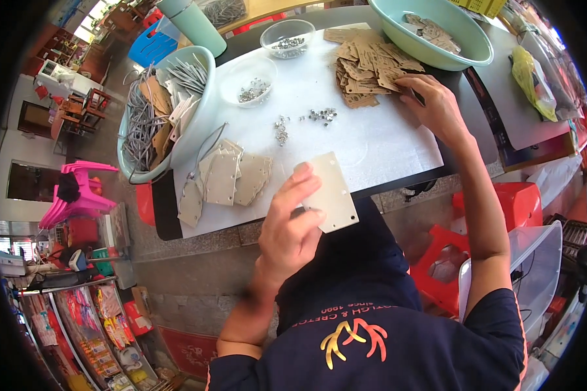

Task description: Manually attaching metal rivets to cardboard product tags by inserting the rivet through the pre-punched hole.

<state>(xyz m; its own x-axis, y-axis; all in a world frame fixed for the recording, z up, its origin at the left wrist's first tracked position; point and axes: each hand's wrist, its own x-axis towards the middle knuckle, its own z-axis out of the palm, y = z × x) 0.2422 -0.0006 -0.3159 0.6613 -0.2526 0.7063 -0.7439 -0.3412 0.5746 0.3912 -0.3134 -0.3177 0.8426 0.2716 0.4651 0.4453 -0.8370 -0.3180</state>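
My left hand [292, 225] grips a pale grey card tag [332, 193] with punched corner holes, held over the near edge of the white work surface [372, 140]. My right hand [432, 107] reaches far across and rests on a heap of brown cardboard tags [366, 65]. It also seems to pinch a thin dark tool; I cannot tell for sure. A fanned pile of grey tags [231, 177] lies to the left of my left hand. Small metal eyelets [321, 116] are scattered mid-table.
A green basin [199, 127] at the left holds grey cords and tags. Another green basin [466, 52] with brown tags sits at the far right. Two clear bowls of eyelets [253, 88], [287, 40] stand at the back. Red stools [515, 202] and a clear bin [535, 260] are below right.
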